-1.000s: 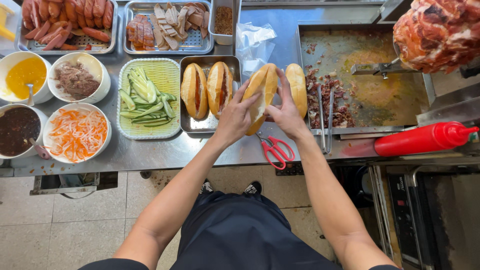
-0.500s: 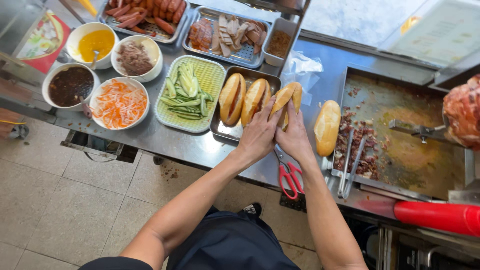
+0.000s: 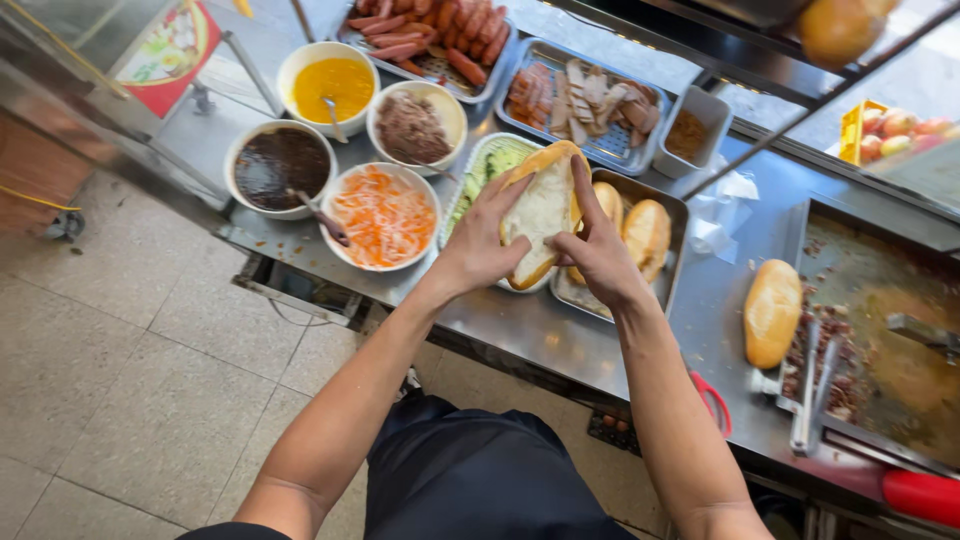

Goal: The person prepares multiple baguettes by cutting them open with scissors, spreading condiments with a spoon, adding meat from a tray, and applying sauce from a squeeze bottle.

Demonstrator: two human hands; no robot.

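Both my hands hold a split bread roll open, its white crumb facing up, above the steel counter. My left hand grips the roll's left half. My right hand presses its right half with the fingers spread on the crumb. Under and behind the roll lie a metal tray with two whole rolls and a tray of sliced cucumber.
Bowls of shredded carrot, dark sauce, yellow sauce and minced meat stand to the left. Trays of sausages and sliced meat sit behind. Right: a loaf, tongs, a greasy griddle, red scissors.
The roll has been lifted from beside the tray and carried left over the cucumber tray, now spread open between both hands. The view has swung left.
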